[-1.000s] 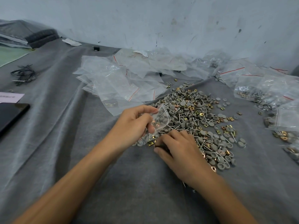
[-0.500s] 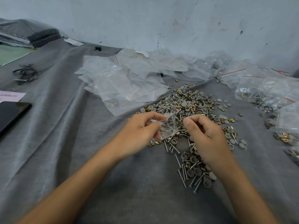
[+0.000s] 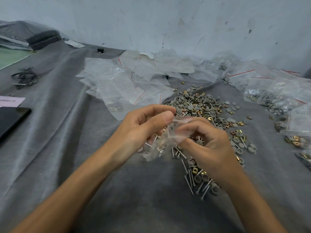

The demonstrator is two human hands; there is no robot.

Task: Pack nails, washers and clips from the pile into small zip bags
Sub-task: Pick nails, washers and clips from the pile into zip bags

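Aloft: bag point(image 3: 165, 142); left hand point(image 3: 141, 130); right hand point(image 3: 210, 145)

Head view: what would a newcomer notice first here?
Two bare hands, left hand and right hand, pinch a small clear zip bag with nails inside, at the centre. Just behind them sprawls a pile of nails, grey washers and brass clips on grey cloth, with empty zip bags heaped beyond.

- No text can be read anywhere.
- Paper slip point(image 3: 10, 100), far left of the fingers point(image 3: 161, 109): one printed line, too blurred to read.
- Flat zip bag point(image 3: 140, 58), beyond the fingers by the wall: faint reddish scrawl, illegible.
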